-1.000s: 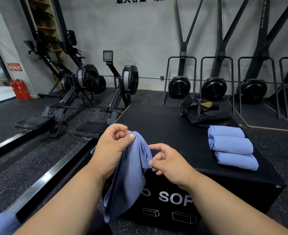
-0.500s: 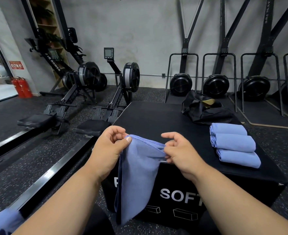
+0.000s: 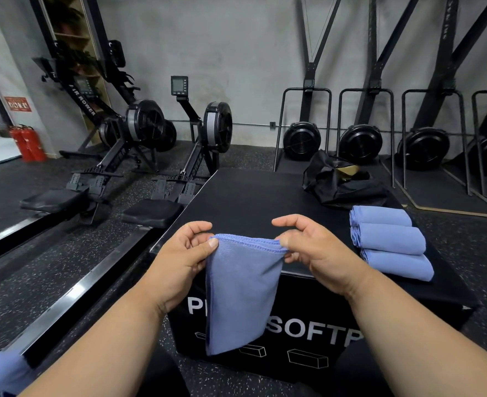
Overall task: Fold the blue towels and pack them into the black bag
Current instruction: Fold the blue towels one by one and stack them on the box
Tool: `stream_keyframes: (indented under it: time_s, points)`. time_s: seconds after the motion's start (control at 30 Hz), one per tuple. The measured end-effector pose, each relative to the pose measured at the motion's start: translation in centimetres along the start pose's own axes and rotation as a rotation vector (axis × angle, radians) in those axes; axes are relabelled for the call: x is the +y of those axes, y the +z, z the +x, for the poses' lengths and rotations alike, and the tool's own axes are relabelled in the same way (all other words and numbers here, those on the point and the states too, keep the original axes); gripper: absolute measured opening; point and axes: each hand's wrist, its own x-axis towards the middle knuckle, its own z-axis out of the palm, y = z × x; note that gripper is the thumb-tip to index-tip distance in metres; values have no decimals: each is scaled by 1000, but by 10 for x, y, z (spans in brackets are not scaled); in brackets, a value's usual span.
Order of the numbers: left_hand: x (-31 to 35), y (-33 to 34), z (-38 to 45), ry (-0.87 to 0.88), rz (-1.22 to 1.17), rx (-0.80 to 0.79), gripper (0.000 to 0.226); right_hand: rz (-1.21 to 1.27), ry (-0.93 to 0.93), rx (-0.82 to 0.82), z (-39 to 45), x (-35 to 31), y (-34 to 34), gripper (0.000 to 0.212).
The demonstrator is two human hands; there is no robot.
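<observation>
- Towel hangs doubled over in front of the black box, top edge level, just off the box's near edge.
- Left hand: thumb and forefinger fingers pinching the left top corner. Right hand: pinching the right top corner, other fingers loosely curled.
- Step, as I read it: squaring up for the next fold.
- Keep the top edge taut, corners matched, stitched hems aligned before laying it down.
- Lay it flat on the box's bare near-left area; the hanging tail could drag on the box's front face.
- Three folded towels sit on the box's right side, touching each other; add this one beside them.
- Black bag sits at the box's far right, behind the stack, crumpled; can't tell whether its mouth is open.
</observation>
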Motion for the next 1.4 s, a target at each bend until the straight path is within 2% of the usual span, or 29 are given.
stream_keyframes:
  time_s: [0.1,0.17,0.27,0.33,0.53,0.73,0.87,1.1,1.2,1.3,1.4]
  points:
    - [-2,-3,0,-17,-26,41,37,-187,-20,-45,-5,9,-1,59]
    - [-5,-4,-1,-43,-3,54,33,-350,-19,-20,-6,12,-1,59]
    - [-8,-8,-1,-89,54,31,50,-469,-29,5,-3,17,-1,54]
    - [-8,-11,-1,-135,117,16,54,-515,-12,-9,-2,21,-3,51]
    - [-28,-28,4,-268,294,-50,33,-493,120,-77,8,43,-9,51]
    - [-23,-39,53,-304,439,-36,29,-466,122,-57,48,38,-13,47]
    - [24,-25,129,-183,567,30,24,-496,14,57,121,-6,-20,40]
    - [168,36,242,340,571,157,28,-455,-334,378,226,-157,-29,35]
    - [206,50,253,467,549,161,29,-451,-463,400,240,-199,-36,38]
    - [190,40,254,452,579,130,31,-510,-440,370,243,-179,-46,39]
    - [123,14,245,351,672,104,30,-571,-339,309,232,-104,-50,39]
